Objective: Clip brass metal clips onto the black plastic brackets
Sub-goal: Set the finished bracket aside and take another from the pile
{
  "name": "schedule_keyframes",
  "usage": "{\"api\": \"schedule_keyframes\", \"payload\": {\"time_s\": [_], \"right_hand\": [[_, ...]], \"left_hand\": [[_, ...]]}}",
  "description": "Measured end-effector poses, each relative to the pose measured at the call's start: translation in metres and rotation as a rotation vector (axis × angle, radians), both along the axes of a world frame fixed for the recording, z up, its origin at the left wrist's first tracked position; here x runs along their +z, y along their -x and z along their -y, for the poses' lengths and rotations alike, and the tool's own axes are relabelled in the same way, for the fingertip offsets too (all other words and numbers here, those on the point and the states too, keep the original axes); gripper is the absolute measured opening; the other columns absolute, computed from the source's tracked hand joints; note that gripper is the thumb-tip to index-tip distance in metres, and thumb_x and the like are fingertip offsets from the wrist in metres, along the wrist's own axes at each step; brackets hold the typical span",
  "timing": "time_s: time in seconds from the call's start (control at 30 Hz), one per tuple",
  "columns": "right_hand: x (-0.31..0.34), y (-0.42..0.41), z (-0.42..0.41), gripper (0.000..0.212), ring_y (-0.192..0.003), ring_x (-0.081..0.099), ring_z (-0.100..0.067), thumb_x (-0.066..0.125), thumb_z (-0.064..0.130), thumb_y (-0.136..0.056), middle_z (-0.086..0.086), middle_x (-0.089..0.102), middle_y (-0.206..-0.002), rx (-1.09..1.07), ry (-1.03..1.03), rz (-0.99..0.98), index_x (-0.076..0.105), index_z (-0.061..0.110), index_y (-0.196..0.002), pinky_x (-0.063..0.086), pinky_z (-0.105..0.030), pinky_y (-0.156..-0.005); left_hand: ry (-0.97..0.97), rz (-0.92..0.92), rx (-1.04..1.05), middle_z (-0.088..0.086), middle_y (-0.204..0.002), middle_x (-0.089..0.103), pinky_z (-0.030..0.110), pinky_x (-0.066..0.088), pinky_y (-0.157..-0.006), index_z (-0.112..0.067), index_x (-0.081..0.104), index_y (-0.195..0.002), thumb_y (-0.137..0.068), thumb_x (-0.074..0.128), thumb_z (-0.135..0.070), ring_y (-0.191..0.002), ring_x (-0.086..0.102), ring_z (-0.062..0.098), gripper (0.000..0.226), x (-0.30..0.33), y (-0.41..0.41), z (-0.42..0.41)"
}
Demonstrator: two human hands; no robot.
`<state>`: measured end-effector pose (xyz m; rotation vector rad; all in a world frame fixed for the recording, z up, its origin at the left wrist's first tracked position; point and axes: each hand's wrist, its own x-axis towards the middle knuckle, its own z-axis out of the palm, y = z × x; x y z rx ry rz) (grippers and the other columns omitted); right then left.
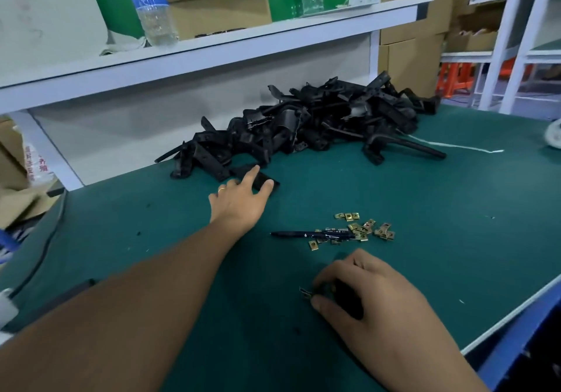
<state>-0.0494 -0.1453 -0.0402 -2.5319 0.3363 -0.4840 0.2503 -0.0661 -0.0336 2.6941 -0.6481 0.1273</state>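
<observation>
A big heap of black plastic brackets [306, 124] lies at the back of the green table. My left hand [243, 197] is stretched out to its near edge, thumb and fingers pinching a flat black bracket [261, 179] that still rests on the mat. Several brass clips [361, 229] are scattered in the middle of the table. My right hand [361, 288] is near the front, fingers closed around a dark bracket, mostly hidden under the palm, with a brass clip [306, 294] sticking out at its left end.
A dark pen [312, 235] lies among the brass clips. A white shelf [212, 42] with two water bottles [151, 6] overhangs the back of the table. A cable [39, 252] runs along the left side. The table edge [516, 303] slants along the right.
</observation>
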Motion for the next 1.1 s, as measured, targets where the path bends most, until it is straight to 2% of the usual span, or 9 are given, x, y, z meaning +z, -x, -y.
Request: {"api": "schedule_keyframes", "payload": {"time_s": [0.13,0.27,0.4,0.5,0.63,0.73,0.83,0.97,1.1], "right_hand": [[0.004,-0.005,-0.014,0.019,-0.082,0.049,-0.007,0.063,0.056,-0.09,0.017,0.044,-0.088,-0.026,0.16,0.027,0.062,0.049,-0.108,0.037,-0.021,-0.066],[0.004,-0.012,-0.027,0.015,-0.089,0.046,-0.008,0.051,0.052,-0.098,0.014,0.041,-0.094,0.015,0.132,-0.008,0.056,0.043,-0.11,0.033,-0.021,-0.072],[0.005,-0.007,-0.018,0.006,-0.09,0.051,-0.005,0.059,0.044,-0.098,0.016,0.048,-0.097,0.037,0.005,0.058,0.059,0.038,-0.098,0.045,-0.022,-0.074],[0.001,-0.008,-0.015,0.008,-0.086,0.055,-0.007,0.063,0.033,-0.097,0.015,0.054,-0.092,0.009,-0.079,0.106,0.06,0.033,-0.09,0.049,-0.03,-0.075],[-0.004,-0.009,-0.008,0.016,-0.08,0.061,-0.008,0.064,0.02,-0.098,0.015,0.065,-0.083,-0.061,-0.33,0.24,0.059,0.031,-0.088,0.045,-0.019,-0.068],[-0.004,-0.007,0.0,0.02,-0.068,0.065,-0.011,0.064,0.011,-0.099,0.007,0.069,-0.079,-0.052,-0.549,0.353,0.067,0.031,-0.097,0.048,-0.018,-0.065],[-0.004,-0.006,0.007,0.026,-0.065,0.067,-0.012,0.062,0.0,-0.099,-0.004,0.071,-0.078,-0.041,-0.757,0.492,0.077,0.021,-0.098,0.053,-0.019,-0.062],[0.0,-0.006,0.013,0.011,-0.064,0.071,-0.022,0.06,0.002,-0.098,-0.014,0.072,-0.079,-0.071,-1.074,0.632,0.072,0.003,-0.098,0.057,-0.024,-0.057],[0.003,-0.007,0.012,0.01,-0.066,0.074,-0.029,0.062,0.006,-0.096,-0.02,0.073,-0.083,-0.055,-1.201,0.648,0.058,-0.002,-0.101,0.06,-0.03,-0.058]], "left_hand": [[0.355,-0.095,-0.009,-0.005,-0.135,0.058,0.039,0.035,-0.11,-0.051,0.059,-0.13,-0.097,0.05,-0.065,-0.127,0.053,0.021,0.037,0.005,-0.003,-0.007],[0.738,-0.114,0.044,-0.007,-0.115,0.064,0.014,0.039,-0.071,-0.038,0.073,-0.095,-0.094,0.073,-0.039,-0.094,0.058,0.003,0.002,0.003,0.005,-0.024],[0.936,-0.033,0.184,-0.003,-0.081,0.054,0.034,0.044,-0.065,-0.024,0.055,-0.098,-0.087,0.081,-0.019,-0.063,0.05,0.008,0.029,-0.002,0.024,-0.043],[0.985,0.006,0.132,0.004,-0.089,0.05,0.05,0.051,-0.07,-0.023,0.034,-0.109,-0.087,0.078,-0.01,-0.073,0.056,0.022,0.051,-0.005,0.05,-0.064],[0.996,0.063,0.055,0.004,-0.099,0.057,0.032,0.057,-0.063,-0.041,0.032,-0.105,-0.085,0.082,-0.006,-0.077,0.071,0.011,0.063,-0.01,0.081,-0.089],[1.098,-0.11,-0.069,0.011,-0.109,0.056,0.029,0.061,-0.067,-0.036,0.04,-0.107,-0.091,0.066,0.012,-0.085,0.077,0.021,0.057,-0.014,0.093,-0.098],[1.01,-0.161,-0.122,0.01,-0.104,0.06,0.029,0.061,-0.076,-0.027,0.047,-0.108,-0.093,0.058,0.017,-0.084,0.075,0.02,0.048,-0.01,0.098,-0.099],[0.709,0.021,-0.392,-0.004,-0.095,0.048,0.019,0.052,-0.081,-0.034,0.044,-0.113,-0.091,0.052,0.019,-0.088,0.067,0.02,0.058,0.01,0.104,-0.104],[0.508,0.018,-0.546,-0.009,-0.093,0.049,0.028,0.049,-0.073,-0.043,0.037,-0.122,-0.086,0.072,-0.023,-0.082,0.058,0.02,0.054,0.013,0.13,-0.1]]}}
